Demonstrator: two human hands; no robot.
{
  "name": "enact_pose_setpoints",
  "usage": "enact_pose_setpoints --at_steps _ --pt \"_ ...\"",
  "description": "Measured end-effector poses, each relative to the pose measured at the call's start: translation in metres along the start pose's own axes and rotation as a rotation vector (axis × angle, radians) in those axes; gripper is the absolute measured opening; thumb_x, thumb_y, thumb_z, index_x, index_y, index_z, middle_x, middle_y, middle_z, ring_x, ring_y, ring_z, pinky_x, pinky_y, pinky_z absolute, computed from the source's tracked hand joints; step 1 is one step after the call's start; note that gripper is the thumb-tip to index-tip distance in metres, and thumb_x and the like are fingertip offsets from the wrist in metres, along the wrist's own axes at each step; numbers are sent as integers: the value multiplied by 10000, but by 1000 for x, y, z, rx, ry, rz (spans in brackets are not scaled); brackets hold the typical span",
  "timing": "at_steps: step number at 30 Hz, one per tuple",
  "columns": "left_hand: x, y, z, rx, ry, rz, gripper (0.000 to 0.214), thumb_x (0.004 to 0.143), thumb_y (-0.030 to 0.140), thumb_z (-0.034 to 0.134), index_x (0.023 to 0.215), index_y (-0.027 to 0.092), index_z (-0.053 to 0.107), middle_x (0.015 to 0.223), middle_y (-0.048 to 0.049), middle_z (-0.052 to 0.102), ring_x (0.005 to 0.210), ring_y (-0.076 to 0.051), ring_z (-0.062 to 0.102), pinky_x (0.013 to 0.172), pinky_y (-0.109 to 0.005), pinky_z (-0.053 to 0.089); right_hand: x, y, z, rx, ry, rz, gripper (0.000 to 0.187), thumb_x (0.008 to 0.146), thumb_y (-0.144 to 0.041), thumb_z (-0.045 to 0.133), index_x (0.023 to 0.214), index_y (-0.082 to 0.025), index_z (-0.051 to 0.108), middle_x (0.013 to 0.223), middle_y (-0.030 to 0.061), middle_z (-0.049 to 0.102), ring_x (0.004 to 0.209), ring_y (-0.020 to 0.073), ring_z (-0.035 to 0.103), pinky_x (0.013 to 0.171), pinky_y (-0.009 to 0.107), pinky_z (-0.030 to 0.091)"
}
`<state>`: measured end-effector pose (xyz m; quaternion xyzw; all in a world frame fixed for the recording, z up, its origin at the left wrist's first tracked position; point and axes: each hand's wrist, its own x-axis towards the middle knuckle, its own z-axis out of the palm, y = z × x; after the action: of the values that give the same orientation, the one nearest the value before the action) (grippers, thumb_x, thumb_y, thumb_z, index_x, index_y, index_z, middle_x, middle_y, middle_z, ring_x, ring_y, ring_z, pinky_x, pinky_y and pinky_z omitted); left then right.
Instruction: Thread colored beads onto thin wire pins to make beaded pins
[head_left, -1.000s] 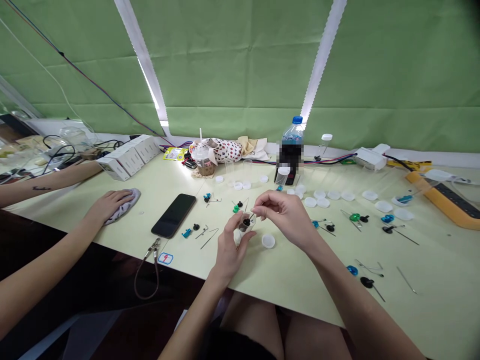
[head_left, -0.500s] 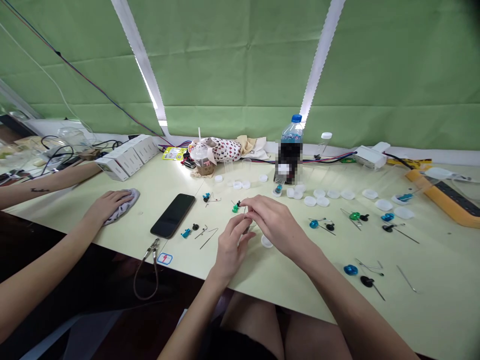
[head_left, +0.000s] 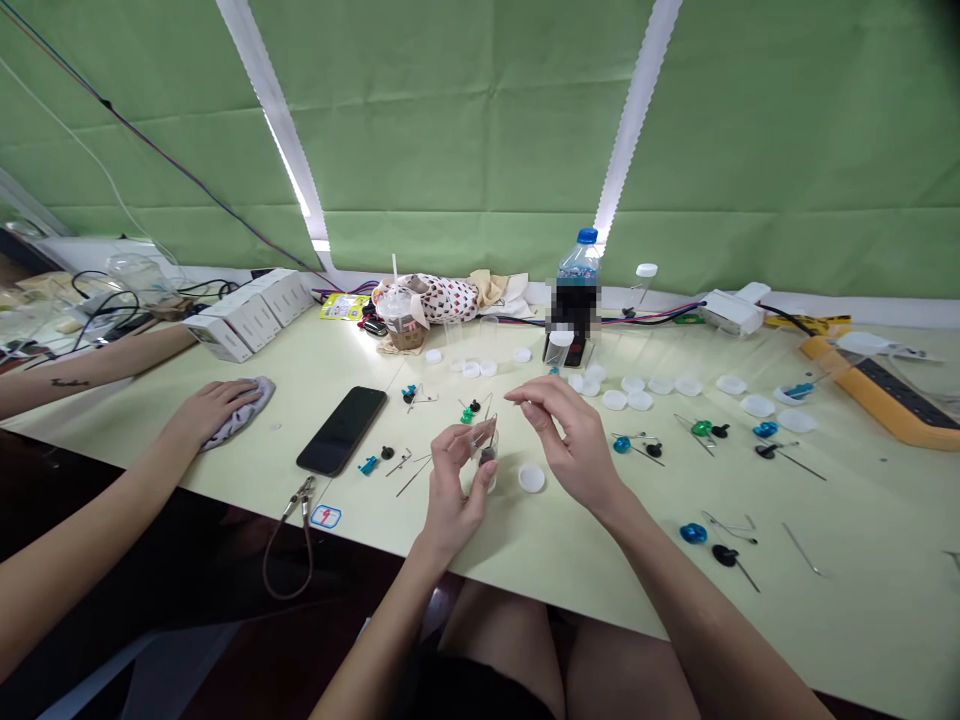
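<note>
**OK: vial in left hand, right hand beside it**

From my feed, the left hand (head_left: 450,490) has a narrow grip wrapped around a small clear plastic vial (head_left: 486,465), which stands upright low over the pale green table (head_left: 555,560). I can't tell if its base touches. A thin wire pin (head_left: 492,432) sticks up from the vial, with a dark part (head_left: 487,455) inside.

The right hand (head_left: 574,435) hangs just right of the vial, thumb and forefinger close together. I can't tell if they hold anything.

A white plastic cap (head_left: 531,478) lies just right of the vial; a smartphone (head_left: 341,430) sits well left.

Risk: a slackened left grip could tip the vial and spill the pin. A knock could roll the cap.
</note>
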<state>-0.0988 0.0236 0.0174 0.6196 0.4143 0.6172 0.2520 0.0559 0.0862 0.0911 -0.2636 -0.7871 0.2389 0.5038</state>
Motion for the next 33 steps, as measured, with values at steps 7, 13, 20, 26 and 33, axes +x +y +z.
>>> enact_pose_setpoints --at_steps 7,13,20,26,33 --pt "0 0 0 -33 -50 -59 341 988 323 442 1283 272 279 1376 -182 535 1204 -264 577 941 -507 503 -8 -2 7 70 -60 -11 193 965 -236 495 1065 -252 659 994 58 697 937 210 643 823 363 520" --pt "1 -3 -1 -7 -65 -37 320 994 325 419 1295 258 333 1313 -152 530 1202 -252 553 977 -486 470 -15 0 12 208 50 129 147 917 -246 578 975 -246 713 866 23 725 660 158 657 652 317 560" --pt "3 1 -3 -31 -24 -52 296 989 343 427 1268 258 379 1193 -103 524 1144 -221 535 988 -430 459 -15 5 13 -24 -5 -101 186 930 -235 567 1006 -280 730 957 68 650 904 219 588 757 380 518" --pt "1 2 -5 -38 -58 -75 305 995 329 410 1288 255 375 1207 -100 512 1157 -225 521 999 -428 441 -14 10 10 -171 -130 -220 254 974 -349 477 1012 -247 707 1019 95 543 931 224 516 772 375 478" --pt "-1 2 -5 -37 -146 -101 329 994 336 409 1311 256 375 1244 -107 488 1153 -234 519 965 -410 454 -13 11 10 -151 -278 -227 522 987 -531 313 842 -193 684 1008 106 521 934 230 477 804 394 443"
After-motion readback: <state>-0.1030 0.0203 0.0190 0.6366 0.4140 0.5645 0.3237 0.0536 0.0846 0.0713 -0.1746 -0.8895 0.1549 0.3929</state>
